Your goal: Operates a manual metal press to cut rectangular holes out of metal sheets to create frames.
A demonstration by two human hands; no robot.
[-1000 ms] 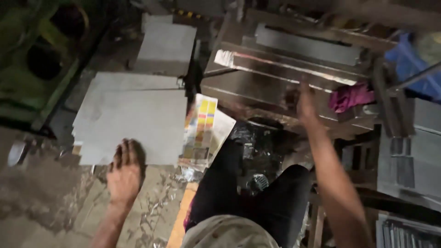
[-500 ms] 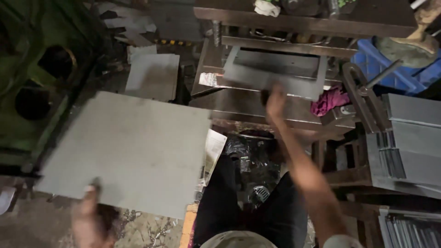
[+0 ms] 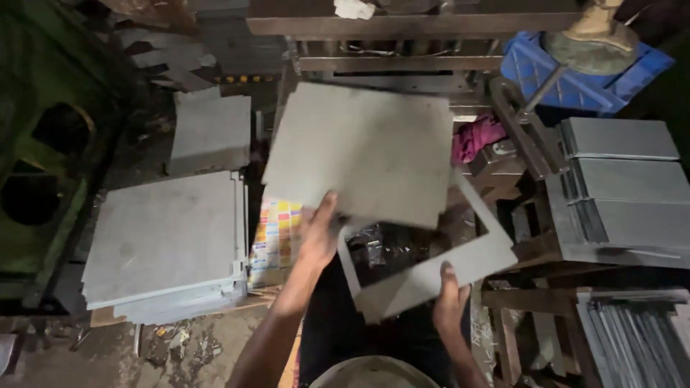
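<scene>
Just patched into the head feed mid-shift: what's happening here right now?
A person seated at a metal press bench has both hands up in front of them. The left hand holds a plain grey metal sheet by its lower edge, tilted over the bench. The right hand holds a cut-out metal frame by its lower bar, partly under that sheet. A stack of flat sheets lies on the floor to the left, and more stacked pieces sit on the right.
</scene>
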